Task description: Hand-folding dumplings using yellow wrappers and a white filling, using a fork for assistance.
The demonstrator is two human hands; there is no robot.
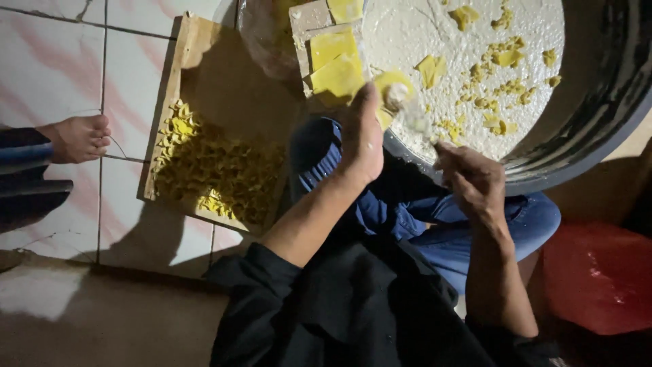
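Floor: pale tiles [61, 68], wooden board [204, 75] with folded dumplings [210, 170] at left.
Left hand [360, 139]: fingers pressed around a yellow wrapper [394, 85].
Right hand [472, 180]: fingers curled together, beside floured tray [598, 109].

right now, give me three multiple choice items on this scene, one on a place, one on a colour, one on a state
1. Where does the wooden board with the heap of folded dumplings lie?
A. on the tiled floor, on the left side of the person
B. inside the big tray
C. on the red tub

2. What colour are the square wrappers?
A. green
B. yellow
C. pink

3. What is the left hand doing?
A. resting flat on the floor
B. gripping the board
C. raised over the floured round tray, holding a yellow wrapper

Answers: 1 A, the board sits on tiles beside the knee. 2 B, the stacked squares are yellow. 3 C, the wrapper shows at its fingertips, near the right hand.
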